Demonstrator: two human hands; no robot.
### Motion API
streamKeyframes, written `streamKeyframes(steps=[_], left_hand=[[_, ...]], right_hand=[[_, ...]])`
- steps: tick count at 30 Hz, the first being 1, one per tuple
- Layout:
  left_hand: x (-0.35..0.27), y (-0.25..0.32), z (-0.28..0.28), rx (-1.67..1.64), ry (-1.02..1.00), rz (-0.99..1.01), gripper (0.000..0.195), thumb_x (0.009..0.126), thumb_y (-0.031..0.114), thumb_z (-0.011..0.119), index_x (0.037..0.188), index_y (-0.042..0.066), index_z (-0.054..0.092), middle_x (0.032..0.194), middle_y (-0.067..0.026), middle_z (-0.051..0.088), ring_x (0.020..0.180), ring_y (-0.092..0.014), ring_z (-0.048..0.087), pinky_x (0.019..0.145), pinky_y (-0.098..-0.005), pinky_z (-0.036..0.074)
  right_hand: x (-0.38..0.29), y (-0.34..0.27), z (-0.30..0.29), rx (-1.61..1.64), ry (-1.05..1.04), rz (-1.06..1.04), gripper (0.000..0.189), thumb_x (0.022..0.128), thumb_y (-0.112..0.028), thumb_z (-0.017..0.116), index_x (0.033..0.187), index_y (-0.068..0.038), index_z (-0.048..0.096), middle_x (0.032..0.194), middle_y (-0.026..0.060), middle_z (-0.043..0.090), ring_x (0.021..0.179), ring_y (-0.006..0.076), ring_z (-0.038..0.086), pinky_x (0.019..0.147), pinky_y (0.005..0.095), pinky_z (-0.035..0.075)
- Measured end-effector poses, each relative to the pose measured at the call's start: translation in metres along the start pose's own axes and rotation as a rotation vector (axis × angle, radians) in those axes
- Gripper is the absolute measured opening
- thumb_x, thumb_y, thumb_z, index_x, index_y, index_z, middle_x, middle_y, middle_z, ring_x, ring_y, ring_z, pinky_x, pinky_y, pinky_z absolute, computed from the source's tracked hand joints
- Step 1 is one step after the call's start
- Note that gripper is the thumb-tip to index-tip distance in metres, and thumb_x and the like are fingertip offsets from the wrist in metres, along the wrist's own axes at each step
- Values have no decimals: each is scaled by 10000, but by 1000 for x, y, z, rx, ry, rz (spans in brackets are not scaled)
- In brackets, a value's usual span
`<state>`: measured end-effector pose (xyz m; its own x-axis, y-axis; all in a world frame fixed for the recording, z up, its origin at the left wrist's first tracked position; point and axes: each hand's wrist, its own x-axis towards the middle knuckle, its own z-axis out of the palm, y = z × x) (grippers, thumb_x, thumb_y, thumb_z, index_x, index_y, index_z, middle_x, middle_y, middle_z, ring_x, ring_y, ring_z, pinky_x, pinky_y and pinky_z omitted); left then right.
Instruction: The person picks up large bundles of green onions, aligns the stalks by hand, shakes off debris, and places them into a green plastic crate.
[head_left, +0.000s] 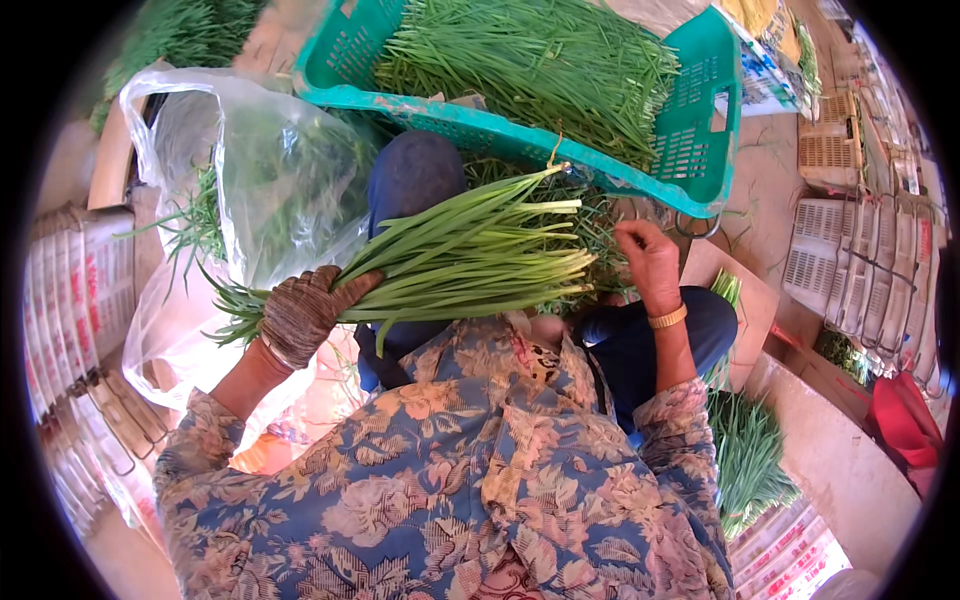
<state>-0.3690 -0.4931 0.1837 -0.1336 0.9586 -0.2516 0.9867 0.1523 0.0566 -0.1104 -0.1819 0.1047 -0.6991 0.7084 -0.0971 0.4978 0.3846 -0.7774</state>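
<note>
My left hand (301, 311), in a brown knit work glove, grips a bunch of garlic chives (457, 262) near its leafy end. The bunch lies across in front of my body, with its pale cut ends pointing right. My right hand (651, 262) is bare, its fingers curled together a short way right of those ends. Nothing shows between its fingers. Ahead of my knees, a green plastic crate (495, 139) holds a thick layer of chives (525, 67) and is tilted. Loose green trimmings (592, 214) lie beneath the crate's near edge.
A clear plastic bag (292, 172) with green leaves in it stands at left. Bundled chives (746, 450) lie at right, by a cardboard sheet (739, 330). Stacked pale plastic crates (79, 292) line the left side; more crates (862, 270) stand at right. A red object (904, 424) rests lower right.
</note>
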Motion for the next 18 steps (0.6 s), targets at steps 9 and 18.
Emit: streamKeyframes(steps=[9,18], left_hand=[[4,-5,-4,4,-69,27,481,743,140,536,1191,291,449,878,-101,556,603,-241,584,477,-321,479],[1,-17,9,-118,19,65,485,754,116,471,1201,301,445,730,-66,484,575,-218,551,465,-330,428]], right_hand=[[70,-25,56,764,-384,444,286,798,-236,589,964,-4,567,859,70,613,758,169,598,680,246,444],[54,38,9,1164,26,529,199,799,-63,550,990,-7,560,908,96,607,825,189,584,698,277,458]])
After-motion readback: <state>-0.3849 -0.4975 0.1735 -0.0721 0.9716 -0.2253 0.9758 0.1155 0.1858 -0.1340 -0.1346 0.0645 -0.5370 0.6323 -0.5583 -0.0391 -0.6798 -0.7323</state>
